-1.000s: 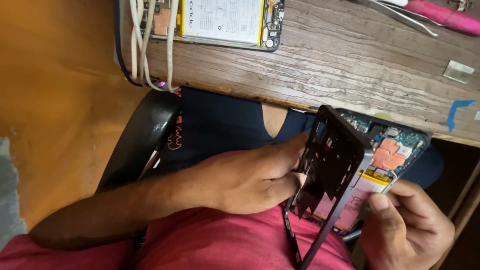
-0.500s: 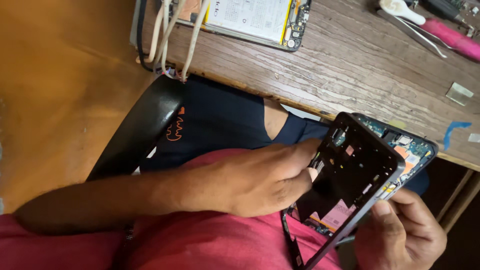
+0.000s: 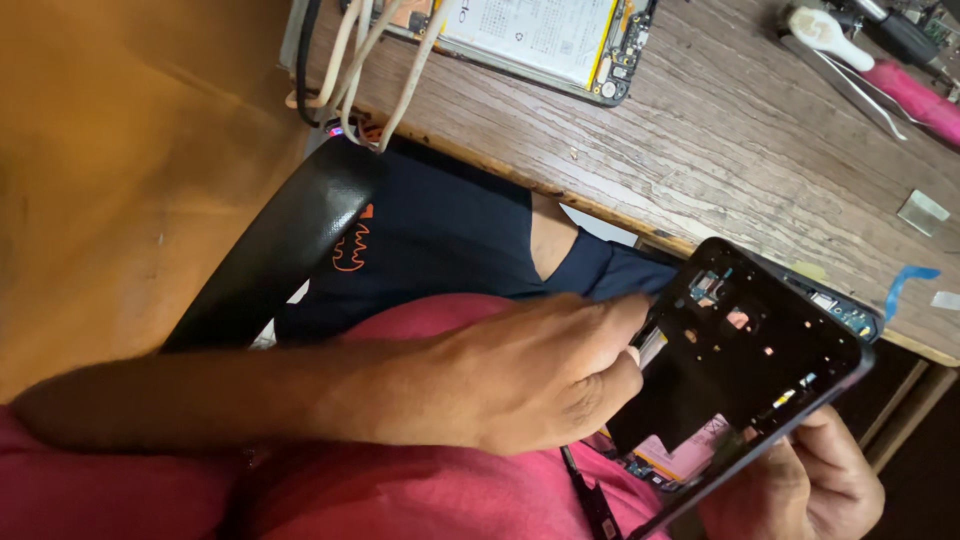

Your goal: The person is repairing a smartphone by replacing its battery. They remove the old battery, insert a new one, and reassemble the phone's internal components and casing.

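Over my lap I hold an opened phone. My left hand [image 3: 540,385] pinches the left edge of its black inner frame [image 3: 745,365], which tilts over the phone body. My right hand [image 3: 805,485] supports that body from below at the lower right. Parts of the body show past the frame: a strip of circuit board [image 3: 848,314] along the top edge and a pink battery [image 3: 690,455] under the lower edge. A thin black strip [image 3: 590,500] hangs beneath the frame.
A worn wooden table [image 3: 720,150] lies ahead with a second opened phone [image 3: 530,35], white cables [image 3: 350,60], tweezers [image 3: 845,85], a pink-handled tool [image 3: 920,95], a small clear piece [image 3: 922,212] and blue tape [image 3: 905,285]. A black chair arm [image 3: 270,250] is at my left.
The black frame has swung from steeply raised to lying closer over the phone body, hiding most of the circuit board. Both hands kept their hold.
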Available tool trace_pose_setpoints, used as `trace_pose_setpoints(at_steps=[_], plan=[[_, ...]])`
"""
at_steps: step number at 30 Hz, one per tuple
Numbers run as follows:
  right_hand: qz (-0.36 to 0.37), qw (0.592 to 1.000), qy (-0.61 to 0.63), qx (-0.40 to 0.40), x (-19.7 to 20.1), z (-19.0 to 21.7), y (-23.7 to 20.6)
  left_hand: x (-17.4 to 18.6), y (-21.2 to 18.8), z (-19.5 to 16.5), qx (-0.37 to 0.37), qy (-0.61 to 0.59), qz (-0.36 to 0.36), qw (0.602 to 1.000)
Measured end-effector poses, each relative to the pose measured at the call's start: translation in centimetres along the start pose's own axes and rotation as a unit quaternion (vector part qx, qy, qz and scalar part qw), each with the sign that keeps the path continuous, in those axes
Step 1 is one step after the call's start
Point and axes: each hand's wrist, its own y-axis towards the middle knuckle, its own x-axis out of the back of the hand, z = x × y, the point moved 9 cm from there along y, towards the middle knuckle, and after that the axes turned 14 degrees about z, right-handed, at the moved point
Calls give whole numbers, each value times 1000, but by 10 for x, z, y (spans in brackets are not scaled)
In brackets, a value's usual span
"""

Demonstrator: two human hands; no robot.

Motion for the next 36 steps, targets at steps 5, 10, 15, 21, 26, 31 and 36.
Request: trace_pose_setpoints(at_steps=[5, 10, 15, 21, 26, 31, 36], plan=[[-2, 1000, -15, 17, 10, -6, -3, -1, 1, -2, -22, -22, 12, 999], [-1, 998, 20, 66, 8, -3, -6, 5, -3, -6, -45, 17, -24, 999], [-5, 995, 47, 89, 2, 5, -2, 4, 1, 4, 8, 16, -5, 1000], [-1, 998, 7, 64, -2, 13, -1, 8, 2, -6, -36, -12, -25, 999], [-72, 994, -78, -24, 4, 12, -7, 2, 4, -2, -5, -71, 11, 997], [-24, 993, -114, -30, -12, 22, -4, -10, 5, 5, 38, -146, 74, 986], [0, 989, -137, -55, -15, 22, -4, -17, 6, 4, 23, -218, 88, 972]])
